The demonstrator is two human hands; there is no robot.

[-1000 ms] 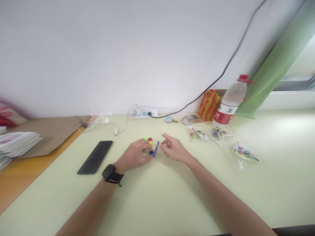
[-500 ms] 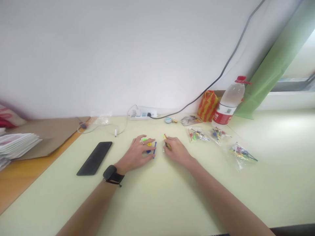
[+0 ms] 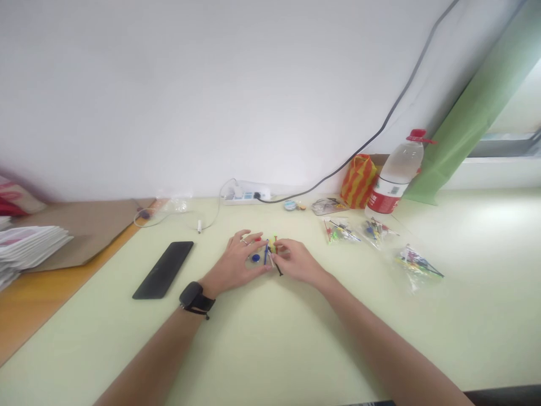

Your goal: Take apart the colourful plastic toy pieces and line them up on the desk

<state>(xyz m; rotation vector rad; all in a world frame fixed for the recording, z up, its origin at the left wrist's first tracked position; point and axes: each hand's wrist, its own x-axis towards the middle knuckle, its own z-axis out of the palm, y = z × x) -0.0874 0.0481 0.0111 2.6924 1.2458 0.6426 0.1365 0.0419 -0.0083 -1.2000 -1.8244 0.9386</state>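
My left hand (image 3: 235, 264) rests on the pale green table (image 3: 270, 338), fingers curled around small coloured plastic pieces: a blue round piece (image 3: 255, 257), a red one and a blue stick (image 3: 266, 255). My right hand (image 3: 298, 260) sits just right of it, fingers pinched on thin sticks (image 3: 275, 260), one dark and one yellow-green. The two hands nearly touch. A black watch is on my left wrist.
A black phone (image 3: 163, 269) lies left of my hands. Clear bags of coloured sticks (image 3: 341, 231) (image 3: 416, 263) lie to the right. A water bottle (image 3: 394, 176), an orange striped bag (image 3: 358, 180) and a power strip (image 3: 247, 196) stand by the wall. Papers (image 3: 29, 245) are stacked far left.
My right hand has moved left and drawn thin sticks toward my left hand. My left hand stays in place over the small pieces, its fingers shifted slightly.
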